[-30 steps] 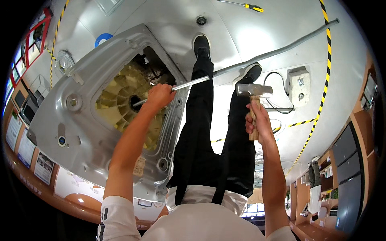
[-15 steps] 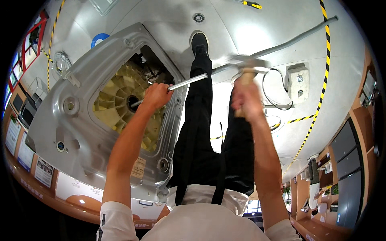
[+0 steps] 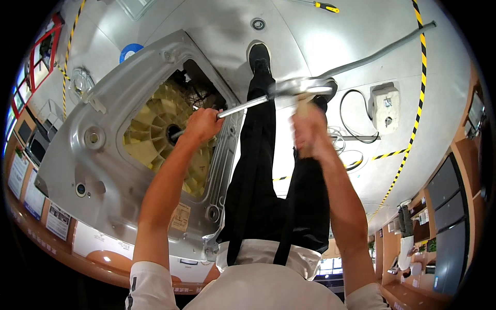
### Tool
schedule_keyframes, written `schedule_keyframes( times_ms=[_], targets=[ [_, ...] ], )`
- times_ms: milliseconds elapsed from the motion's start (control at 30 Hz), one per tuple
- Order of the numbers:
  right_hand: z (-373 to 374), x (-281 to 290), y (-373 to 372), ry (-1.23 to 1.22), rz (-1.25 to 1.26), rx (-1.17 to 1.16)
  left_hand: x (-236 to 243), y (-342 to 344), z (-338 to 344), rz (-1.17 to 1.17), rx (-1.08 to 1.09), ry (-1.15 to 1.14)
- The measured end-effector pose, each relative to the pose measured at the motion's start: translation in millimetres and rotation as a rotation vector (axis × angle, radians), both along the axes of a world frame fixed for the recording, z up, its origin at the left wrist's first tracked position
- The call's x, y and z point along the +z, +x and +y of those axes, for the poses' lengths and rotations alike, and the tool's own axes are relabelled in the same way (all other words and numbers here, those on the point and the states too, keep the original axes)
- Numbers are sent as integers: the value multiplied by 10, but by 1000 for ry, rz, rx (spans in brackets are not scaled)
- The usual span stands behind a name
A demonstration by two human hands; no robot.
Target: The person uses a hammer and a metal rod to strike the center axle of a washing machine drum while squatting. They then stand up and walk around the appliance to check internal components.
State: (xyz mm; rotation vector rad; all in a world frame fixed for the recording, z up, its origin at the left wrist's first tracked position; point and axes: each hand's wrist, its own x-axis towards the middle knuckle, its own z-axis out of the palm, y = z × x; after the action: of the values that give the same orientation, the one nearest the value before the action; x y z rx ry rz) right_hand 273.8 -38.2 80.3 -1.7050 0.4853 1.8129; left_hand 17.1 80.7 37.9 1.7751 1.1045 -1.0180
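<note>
Gripping a metal rod point(image 3: 248, 107) in the left hand point(image 3: 203, 125) and a hammer point(image 3: 304, 88) in the right hand point(image 3: 311, 132), a person in a pale shirt and black trousers point(image 3: 256, 165) faces me across the middle of the frame. The left hand is wrapped in a fist around the rod, left of centre. The rod slants: its lower end is at the dark hub hole point(image 3: 174, 133) of a yellowish, ribbed drum point(image 3: 147, 121), and its upper end sticks out rightward over one trouser leg. I can't tell how deep it goes.

The right hand, just right of centre, is closed around the hammer's pale handle; hand and hammer are blurred. The hammer's head is near the rod's outer end, and the blur hides whether they touch.

The drum shows through an opening in a grey metal casing point(image 3: 67, 157) that fills the left of the frame, with a paper label point(image 3: 180, 217) near its lower edge. At upper right, a grey hose point(image 3: 380, 51) crosses the floor, above a pale block point(image 3: 386, 109) and a black cable point(image 3: 342, 108). A yellow-and-black screwdriver point(image 3: 326, 7) lies at the top edge.
</note>
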Motion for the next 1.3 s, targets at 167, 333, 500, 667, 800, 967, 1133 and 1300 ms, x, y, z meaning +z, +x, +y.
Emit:
schedule_keyframes(
  times_ms=[167, 333, 500, 667, 800, 967, 1133, 1300],
  targets=[
    [-131, 74, 187, -75, 145, 44, -4, -75, -28, 1, 6, 21],
    [-104, 136, 726, -23, -255, -196, 30, -18, -85, 27, 19, 11],
    [-67, 55, 82, -57, -102, 34, -88, -137, -73, -59, -44, 51],
    [-212, 199, 41, -101, 20, 3, 65, -146, -106, 4, -128, -26],
    [-436, 254, 256, -139, 20, -26, 86, 85, -70, 20, -132, -49],
    [-586, 146, 315, -168, 43, -58, 14, -53, -119, -45, -65, 31],
    [-603, 166, 248, -190, 49, -41, 56, 56, -95, 7, -40, -6],
    [-642, 166, 248, -194, 52, -44, 23, 83, 1, 61, -91, -35]
  ],
)
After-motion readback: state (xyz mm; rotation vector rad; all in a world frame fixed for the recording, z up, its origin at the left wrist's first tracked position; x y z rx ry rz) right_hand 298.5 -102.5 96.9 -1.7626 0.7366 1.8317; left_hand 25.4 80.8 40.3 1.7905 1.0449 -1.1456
